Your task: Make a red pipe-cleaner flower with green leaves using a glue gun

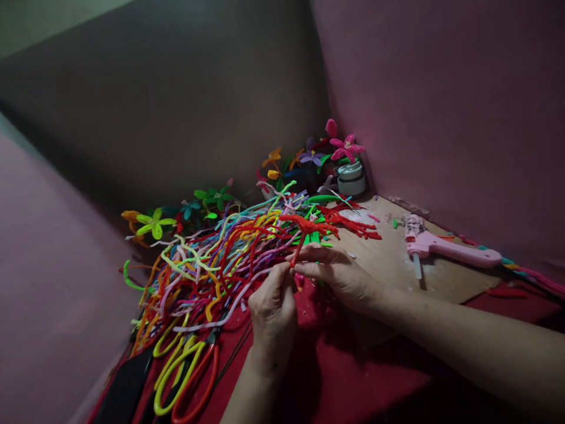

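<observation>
Between my two hands is a red pipe-cleaner flower (309, 225), its petals spread on top of a short red stem. My left hand (274, 303) pinches the lower end of that stem. The fingers of my right hand (342, 277) close on the stem from the other side, just under the petals. Behind the flower lies a big loose heap of pipe cleaners (247, 235) in many colours. More red pipe-cleaner pieces (359, 225) lie on the board to the right of the flower.
A pink hot glue gun (454, 247) lies on a brown board (463, 282) at right. Scissors with yellow and red handles (194, 377) and a black flat object (123, 388) are at front left. Finished flowers (155, 224) and a grey-white container (352, 178) stand at the back by the walls.
</observation>
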Demonstrator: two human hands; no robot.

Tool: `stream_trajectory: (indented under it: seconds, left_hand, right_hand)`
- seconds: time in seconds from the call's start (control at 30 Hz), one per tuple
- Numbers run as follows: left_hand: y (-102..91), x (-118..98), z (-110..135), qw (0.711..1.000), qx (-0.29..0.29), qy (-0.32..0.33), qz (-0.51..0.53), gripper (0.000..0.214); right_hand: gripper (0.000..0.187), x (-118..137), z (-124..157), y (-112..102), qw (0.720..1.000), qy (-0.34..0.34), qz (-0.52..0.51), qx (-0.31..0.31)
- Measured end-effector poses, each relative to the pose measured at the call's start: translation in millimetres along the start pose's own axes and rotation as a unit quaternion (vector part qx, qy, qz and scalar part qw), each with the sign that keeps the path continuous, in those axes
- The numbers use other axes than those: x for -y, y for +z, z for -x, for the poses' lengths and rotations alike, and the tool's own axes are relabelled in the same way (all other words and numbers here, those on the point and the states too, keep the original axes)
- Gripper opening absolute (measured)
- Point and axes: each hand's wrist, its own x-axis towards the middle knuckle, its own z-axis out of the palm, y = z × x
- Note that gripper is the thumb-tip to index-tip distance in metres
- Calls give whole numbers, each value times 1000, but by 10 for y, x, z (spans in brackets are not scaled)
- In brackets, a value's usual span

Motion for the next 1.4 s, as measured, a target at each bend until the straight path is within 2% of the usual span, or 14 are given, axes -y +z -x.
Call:
stream_trajectory:
  seconds: [0.13, 0.23, 0.37, 0.53, 0.7, 0.77, 0.83, 0.93, 1.0, 1.07, 1.17, 1.23, 1.33, 1.4]
  left_hand:
    - [-10, -52, -3, 991, 16, -88, 96, 13]
    - [0, -82, -20, 955, 40, -193, 220, 11]
    - [-8, -121, -69, 854, 80, -318, 405, 13]
    - [-68, -90, -116, 714, 156, -379, 568, 15]
    - [-114, -14, -140, 640, 224, -387, 625, 11]
    - [-113, -12, -143, 650, 230, -385, 613, 13]
    - [-98, -29, -135, 688, 223, -382, 575, 16]
    - [-49, -61, -93, 817, 184, -328, 437, 20]
    - [-1, -60, -50, 923, 119, -238, 276, 17]
    - [50, -30, -7, 986, 47, -117, 107, 15]
    - [94, 42, 27, 999, 17, 26, -35, 16]
    - [87, 69, 23, 998, 13, 42, -43, 16]
    - [30, 43, -18, 995, 23, -68, 64, 12]
    - [-16, -1, -58, 960, 65, -183, 201, 15]
  right_hand:
    - [12, 32, 17, -14, 1000, -10, 7, -2]
    - [11, 107, 20, -9, 999, -10, 28, 22]
    - [9, 179, -3, 20, 1000, 8, 12, 26]
    - [13, 120, -27, -3, 997, 54, -30, 47]
    - [10, 85, -4, -51, 995, 23, -5, 99]
    - [7, 74, 2, -55, 996, 14, -12, 90]
    - [6, 64, 4, -53, 996, 21, -31, 76]
    - [11, 60, 2, -46, 998, 22, -22, 56]
    - [11, 56, -4, -41, 999, 12, 0, 39]
    - [10, 39, -14, -36, 1000, 4, 4, 5]
    - [10, -6, -28, -34, 999, 14, 24, -16]
    - [11, -26, -33, -39, 999, 23, 43, 0]
    - [12, 0, -33, -42, 998, 21, 47, 33]
    - [12, 59, -33, -32, 996, 19, 56, 59]
